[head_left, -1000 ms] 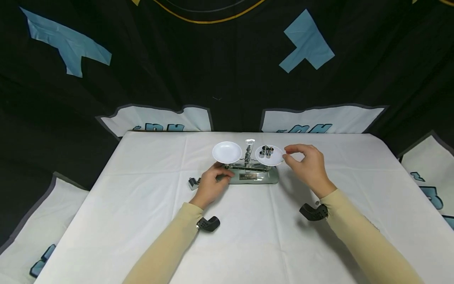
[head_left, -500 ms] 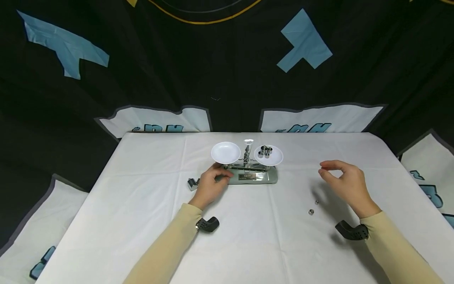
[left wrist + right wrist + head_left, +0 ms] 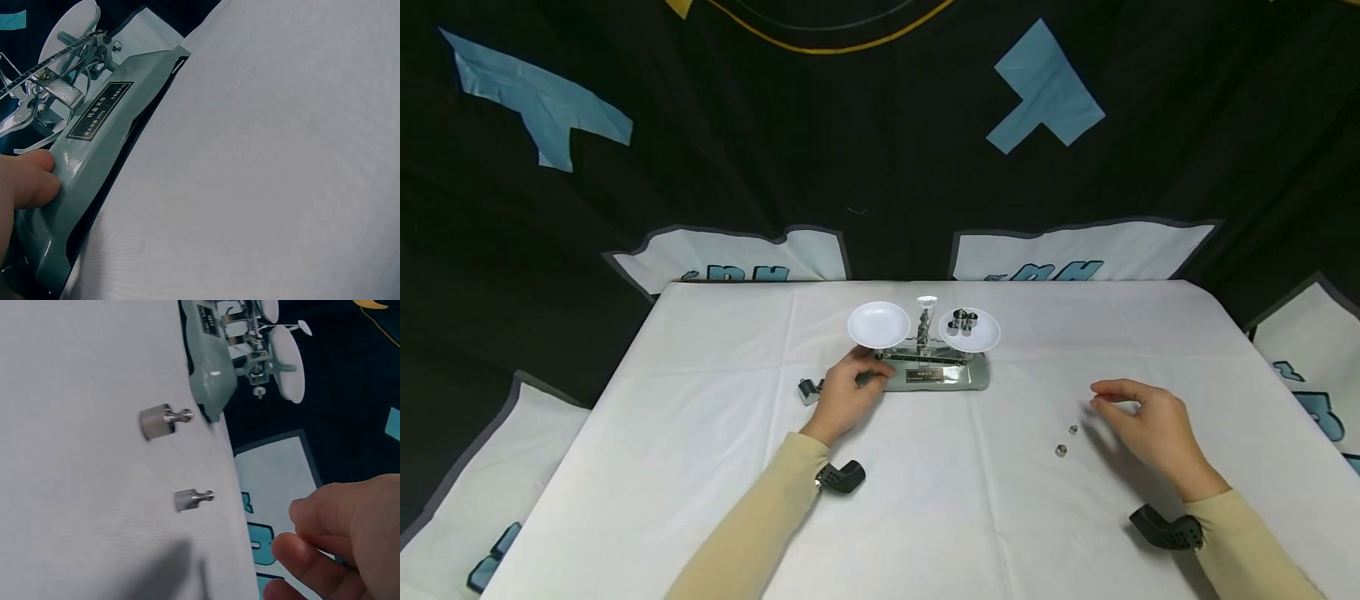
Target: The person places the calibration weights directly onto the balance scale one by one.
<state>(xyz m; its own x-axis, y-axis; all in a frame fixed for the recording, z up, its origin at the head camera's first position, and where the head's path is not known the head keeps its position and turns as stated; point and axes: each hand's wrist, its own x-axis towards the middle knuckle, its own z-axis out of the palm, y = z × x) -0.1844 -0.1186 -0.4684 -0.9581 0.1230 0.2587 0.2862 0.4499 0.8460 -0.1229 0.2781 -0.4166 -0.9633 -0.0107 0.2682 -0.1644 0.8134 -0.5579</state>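
Note:
My left hand (image 3: 844, 398) grips the left end of the green-grey balance scale base (image 3: 946, 375); the left wrist view shows its fingers (image 3: 34, 181) on the base (image 3: 94, 147). The left pan (image 3: 878, 325) holds nothing, while several metal weights (image 3: 959, 319) stand on the right pan (image 3: 988, 335). My right hand (image 3: 1157, 429) hovers above the cloth with curved, slightly parted fingers and nothing visible between them. Beside it stand two small metal weights, one nearer me (image 3: 1061, 450) and a smaller one (image 3: 1073, 429). Both weights show upright in the right wrist view.
More metal weights (image 3: 808, 392) lie left of the scale, beside my left hand. White cloth (image 3: 925, 500) covers the table. A black curtain with blue patches (image 3: 1048, 87) hangs behind the table's far edge.
My right hand has moved away from the right pan, out to the right and back toward me, uncovering the two small weights. My left hand has stayed at the base.

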